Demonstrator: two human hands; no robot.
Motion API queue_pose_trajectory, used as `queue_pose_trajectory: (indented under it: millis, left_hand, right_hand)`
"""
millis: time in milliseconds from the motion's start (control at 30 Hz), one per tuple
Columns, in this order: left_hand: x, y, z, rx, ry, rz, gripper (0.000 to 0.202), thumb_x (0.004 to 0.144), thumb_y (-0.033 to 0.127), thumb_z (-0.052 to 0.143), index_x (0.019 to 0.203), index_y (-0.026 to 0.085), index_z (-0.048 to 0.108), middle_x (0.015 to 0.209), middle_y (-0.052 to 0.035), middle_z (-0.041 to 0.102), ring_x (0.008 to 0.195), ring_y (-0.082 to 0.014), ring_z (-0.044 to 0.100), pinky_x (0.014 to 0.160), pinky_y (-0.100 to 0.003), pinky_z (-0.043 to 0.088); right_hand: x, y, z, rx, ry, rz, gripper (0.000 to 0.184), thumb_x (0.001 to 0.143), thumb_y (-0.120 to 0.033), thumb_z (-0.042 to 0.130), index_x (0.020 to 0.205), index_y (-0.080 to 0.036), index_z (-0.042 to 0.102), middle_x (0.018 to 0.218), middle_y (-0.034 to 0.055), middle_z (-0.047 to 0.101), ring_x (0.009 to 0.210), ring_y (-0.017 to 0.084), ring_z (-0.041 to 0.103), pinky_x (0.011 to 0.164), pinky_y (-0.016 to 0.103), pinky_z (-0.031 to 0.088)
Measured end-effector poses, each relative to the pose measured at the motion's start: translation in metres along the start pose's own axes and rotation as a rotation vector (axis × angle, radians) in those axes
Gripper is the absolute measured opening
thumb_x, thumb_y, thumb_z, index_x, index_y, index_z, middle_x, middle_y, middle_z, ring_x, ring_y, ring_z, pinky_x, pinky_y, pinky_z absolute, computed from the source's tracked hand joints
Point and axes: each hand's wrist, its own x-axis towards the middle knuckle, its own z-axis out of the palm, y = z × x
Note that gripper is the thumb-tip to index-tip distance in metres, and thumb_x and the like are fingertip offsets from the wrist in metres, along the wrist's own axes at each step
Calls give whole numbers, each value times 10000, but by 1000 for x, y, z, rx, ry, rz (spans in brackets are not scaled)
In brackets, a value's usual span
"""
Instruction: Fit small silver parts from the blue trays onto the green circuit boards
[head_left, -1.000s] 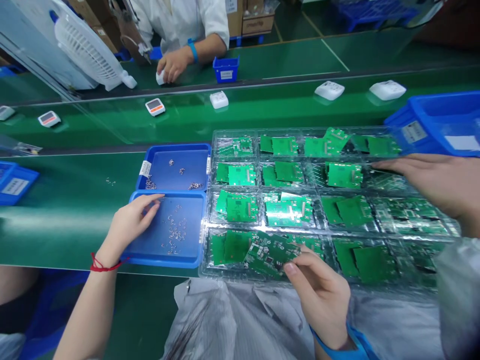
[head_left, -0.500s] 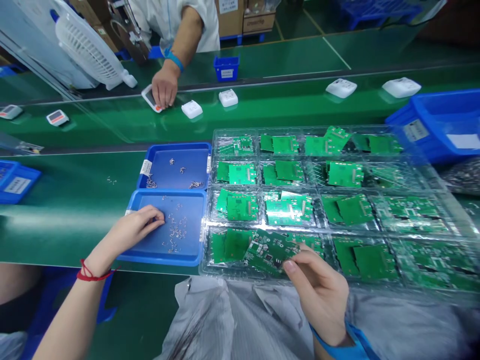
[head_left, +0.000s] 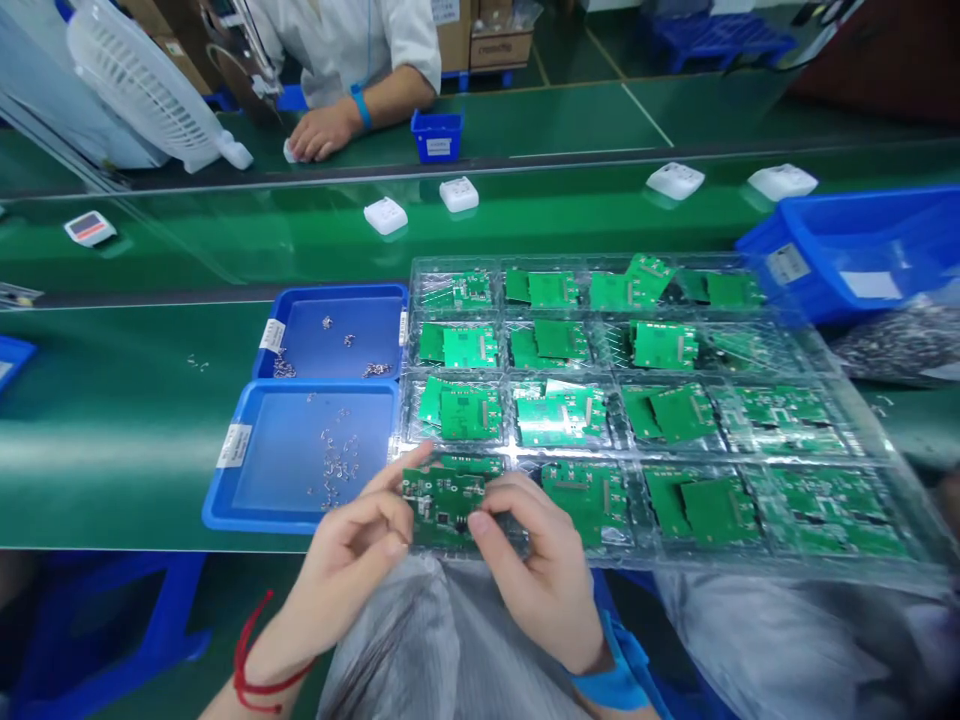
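We find both hands closed on one green PCB (head_left: 442,497). L hand (head_left: 352,560): thumb and forefinger pinch its left edge. R hand (head_left: 540,580): fingers curl round its right edge, thumb on top. PCB is held roughly flat, over the near-left corner of the clear tray (head_left: 570,260), whose compartments hold other boards (head_left: 664,345). Blue bin (head_left: 225,505) w/ small metal parts (head_left: 337,465) sits just left of the tray. Co-worker's hand (head_left: 319,132) rests on the far bench (head_left: 540,120), well apart.
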Motion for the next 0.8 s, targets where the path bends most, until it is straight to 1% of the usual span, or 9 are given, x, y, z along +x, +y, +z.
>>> queue_pose_trajectory:
  millis: [67, 133, 200, 267, 333, 433, 533, 667, 800]
  left_hand:
    - [3, -6, 12, -62, 99, -14, 270, 830, 458, 713, 700, 226, 669, 754, -35, 654, 684, -141, 598, 582, -203, 480]
    - [6, -13, 18, -109, 183, -17, 251, 806, 463, 734, 722, 231, 694, 634, 2, 597, 549, -104, 510, 504, -185, 426]
    - [9, -18, 23, -127, 248, -14, 256, 783, 472, 752, 722, 227, 709, 653, -2, 619, 563, -104, 522, 510, -180, 433]
    - [11, -19, 27, -132, 286, -13, 284, 762, 493, 763, 710, 219, 712, 675, -14, 639, 597, -114, 550, 532, -181, 454]
    - [12, -17, 33, -131, 302, -15, 328, 742, 533, 766, 695, 214, 710, 670, -20, 640, 601, -120, 560, 540, -187, 471]
    - [14, -12, 40, -119, 301, -23, 393, 710, 591, 765, 670, 205, 702, 639, -21, 628, 553, -120, 543, 503, -201, 469]
    - [17, -7, 44, -60, 301, -12, 414, 711, 605, 752, 641, 202, 690, 620, -23, 625, 540, -128, 548, 487, -212, 470]
    - [18, -6, 44, 24, 283, 59, 315, 742, 499, 752, 615, 218, 687, 596, -18, 628, 563, -140, 583, 505, -211, 478]
    - [16, -6, 44, 78, 294, 94, 209, 743, 389, 748, 610, 234, 703, 592, -16, 640, 546, -139, 588, 489, -210, 468]
  right_hand:
    - [0, -1, 5, 5, -18, -8, 176, 886, -151, 562, 715, -189, 547, 671, -17, 592, 637, 108, 565, 585, 229, 447]
    - [-2, 1, 8, -1, -1, -14, 156, 892, -149, 563, 743, -194, 553, 682, -20, 586, 649, 109, 571, 593, 229, 460]
    - [-6, 4, 10, -41, 86, -35, 45, 882, -159, 589, 878, -203, 597, 772, -4, 600, 686, 120, 580, 613, 245, 492]
    - [-9, 5, 12, -130, 200, -96, 183, 863, -175, 628, 1041, -211, 612, 915, 34, 598, 763, 145, 591, 647, 278, 528]
    - [-12, 4, 14, -248, 250, -177, 243, 857, -173, 642, 1093, -224, 633, 1012, 62, 567, 846, 169, 586, 675, 303, 544]
    - [-14, 0, 16, -347, 220, -247, 176, 873, -157, 622, 1019, -229, 690, 1022, 68, 549, 867, 175, 558, 672, 310, 536]
    - [-13, -3, 15, -316, 200, -236, 148, 877, -153, 620, 976, -221, 706, 969, 61, 575, 837, 170, 557, 654, 311, 527]
    - [-9, -2, 12, -246, 186, -217, 123, 869, -130, 617, 911, -216, 694, 892, 37, 586, 804, 153, 569, 658, 302, 515]
    - [-3, 1, 8, -320, 155, -337, 95, 841, -110, 621, 856, -197, 656, 828, 17, 603, 771, 141, 567, 716, 322, 481]
